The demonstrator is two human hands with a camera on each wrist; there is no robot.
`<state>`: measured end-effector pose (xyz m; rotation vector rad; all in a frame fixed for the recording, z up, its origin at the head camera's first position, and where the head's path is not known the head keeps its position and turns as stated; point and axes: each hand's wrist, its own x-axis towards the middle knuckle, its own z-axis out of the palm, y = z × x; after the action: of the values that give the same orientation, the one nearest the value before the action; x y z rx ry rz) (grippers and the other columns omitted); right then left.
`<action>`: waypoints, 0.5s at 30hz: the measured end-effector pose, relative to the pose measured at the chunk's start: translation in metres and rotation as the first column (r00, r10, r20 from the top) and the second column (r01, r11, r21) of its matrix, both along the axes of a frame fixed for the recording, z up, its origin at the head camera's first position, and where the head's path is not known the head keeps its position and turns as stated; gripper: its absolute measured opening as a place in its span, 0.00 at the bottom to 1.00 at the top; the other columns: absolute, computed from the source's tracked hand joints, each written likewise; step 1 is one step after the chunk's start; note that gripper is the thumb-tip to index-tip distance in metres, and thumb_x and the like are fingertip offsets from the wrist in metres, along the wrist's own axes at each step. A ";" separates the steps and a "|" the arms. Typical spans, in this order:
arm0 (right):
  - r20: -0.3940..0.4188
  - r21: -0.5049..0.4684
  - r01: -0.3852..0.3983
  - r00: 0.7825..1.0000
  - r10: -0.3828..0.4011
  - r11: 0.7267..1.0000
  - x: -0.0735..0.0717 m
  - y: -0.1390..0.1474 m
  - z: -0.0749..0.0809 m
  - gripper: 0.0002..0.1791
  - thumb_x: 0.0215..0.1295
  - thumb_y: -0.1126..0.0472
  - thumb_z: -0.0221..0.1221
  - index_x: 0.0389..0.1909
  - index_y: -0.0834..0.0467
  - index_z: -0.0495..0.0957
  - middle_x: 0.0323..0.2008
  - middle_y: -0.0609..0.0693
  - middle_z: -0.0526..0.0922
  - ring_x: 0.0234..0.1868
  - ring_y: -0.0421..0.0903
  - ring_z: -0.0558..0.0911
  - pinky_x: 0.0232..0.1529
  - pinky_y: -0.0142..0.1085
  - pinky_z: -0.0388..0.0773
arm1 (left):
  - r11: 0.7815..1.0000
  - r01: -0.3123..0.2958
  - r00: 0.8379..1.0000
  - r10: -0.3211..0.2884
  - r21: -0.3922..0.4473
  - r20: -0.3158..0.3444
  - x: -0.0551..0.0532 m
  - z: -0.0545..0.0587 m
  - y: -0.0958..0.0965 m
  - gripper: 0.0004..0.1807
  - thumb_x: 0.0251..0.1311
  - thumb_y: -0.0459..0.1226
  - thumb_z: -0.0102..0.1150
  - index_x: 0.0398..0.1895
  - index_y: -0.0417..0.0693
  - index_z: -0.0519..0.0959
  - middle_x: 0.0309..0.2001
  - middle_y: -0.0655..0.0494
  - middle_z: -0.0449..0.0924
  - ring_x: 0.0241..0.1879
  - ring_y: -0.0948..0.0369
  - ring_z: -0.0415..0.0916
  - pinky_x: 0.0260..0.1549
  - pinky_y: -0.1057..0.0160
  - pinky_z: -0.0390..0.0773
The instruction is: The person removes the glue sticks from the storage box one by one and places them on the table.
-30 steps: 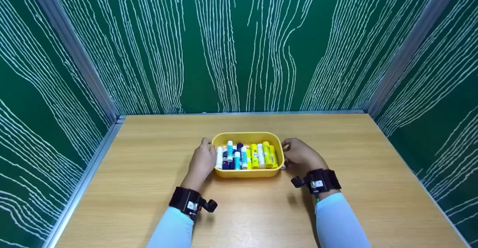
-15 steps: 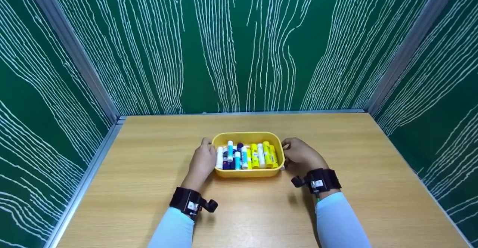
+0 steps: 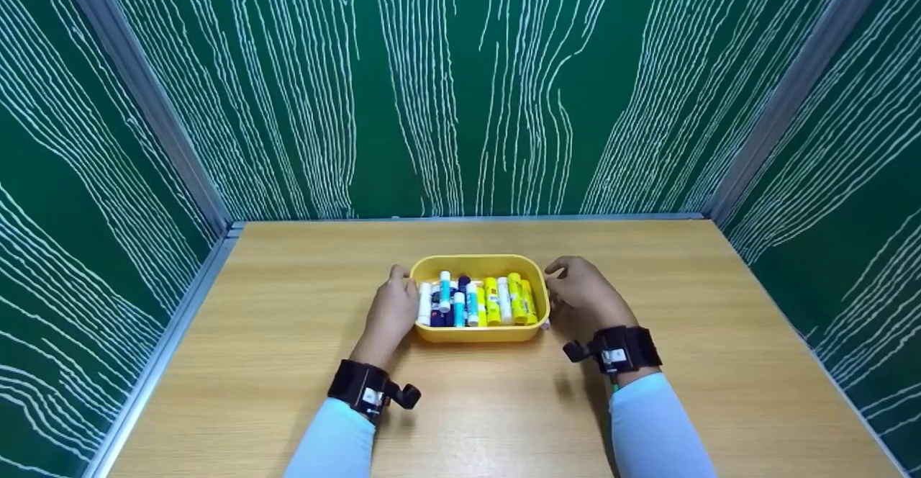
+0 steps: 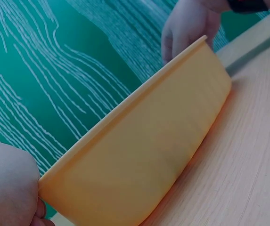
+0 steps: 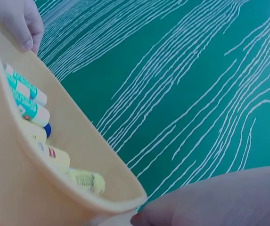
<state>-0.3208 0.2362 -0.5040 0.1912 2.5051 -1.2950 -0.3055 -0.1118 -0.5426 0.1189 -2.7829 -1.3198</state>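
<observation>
A yellow plastic tub (image 3: pixel 478 335) stands on the table, holding several glue sticks (image 3: pixel 492 301) in yellow, white with teal, and dark blue. My left hand (image 3: pixel 392 309) grips the tub's left end; in the right wrist view that left hand (image 5: pixel 20 21) hooks over the far rim. At the opposite end, my right hand (image 3: pixel 584 294) holds the rim with bent fingers. A small pale thing (image 3: pixel 545 325) shows below the right fingers, beside the tub; what it is I cannot tell. The left wrist view shows the tub's long outer wall (image 4: pixel 139 141), with its contents hidden.
The wooden table (image 3: pixel 475 420) spreads around the tub. Green panels (image 3: pixel 504 89) with white wavy lines enclose the back and both sides, joined by grey metal posts (image 3: pixel 777 96). Both wrists wear black straps (image 3: pixel 626 348).
The right hand's fingers have lifted and shifted slightly at the tub's right end. The left hand, the tub and the glue sticks stay nearly where they were.
</observation>
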 end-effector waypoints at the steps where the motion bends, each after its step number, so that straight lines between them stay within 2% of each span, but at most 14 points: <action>1: -0.009 0.016 0.002 1.000 -0.002 1.000 0.000 -0.001 0.002 0.21 0.86 0.57 0.58 0.73 0.58 0.76 0.55 0.62 0.84 0.51 0.59 0.85 0.53 0.45 0.88 | 1.000 0.000 1.000 0.000 -0.002 0.000 0.000 0.000 0.000 0.20 0.90 0.41 0.45 0.73 0.41 0.73 0.65 0.30 0.87 0.64 0.41 0.88 0.66 0.38 0.86; 5: -0.046 0.054 0.007 0.999 -0.005 0.999 -0.001 -0.004 0.012 0.22 0.87 0.57 0.57 0.75 0.58 0.75 0.60 0.63 0.82 0.53 0.59 0.84 0.52 0.43 0.88 | 1.000 -0.001 1.000 0.001 -0.001 0.008 -0.001 0.000 0.000 0.20 0.90 0.41 0.45 0.74 0.42 0.73 0.65 0.31 0.87 0.63 0.42 0.88 0.65 0.39 0.86; 9: -0.124 0.097 -0.007 0.992 0.019 0.995 0.000 -0.011 0.021 0.22 0.88 0.57 0.57 0.74 0.60 0.77 0.62 0.64 0.82 0.52 0.56 0.85 0.50 0.40 0.87 | 1.000 -0.002 1.000 0.002 0.000 0.019 -0.001 0.000 0.000 0.20 0.90 0.41 0.45 0.75 0.42 0.72 0.66 0.31 0.86 0.65 0.43 0.88 0.66 0.39 0.86; 15: -0.178 0.065 -0.040 0.983 0.051 0.997 0.006 -0.027 0.030 0.21 0.87 0.57 0.59 0.73 0.60 0.79 0.60 0.65 0.85 0.47 0.54 0.87 0.45 0.38 0.88 | 1.000 -0.001 0.999 0.001 0.008 0.037 -0.001 0.001 0.000 0.21 0.91 0.41 0.44 0.77 0.44 0.71 0.67 0.32 0.86 0.63 0.44 0.88 0.65 0.41 0.87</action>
<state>-0.3146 0.2093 -0.4741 0.0311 2.6845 -1.2701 -0.3063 -0.1116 -0.5415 0.1460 -2.8081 -1.3417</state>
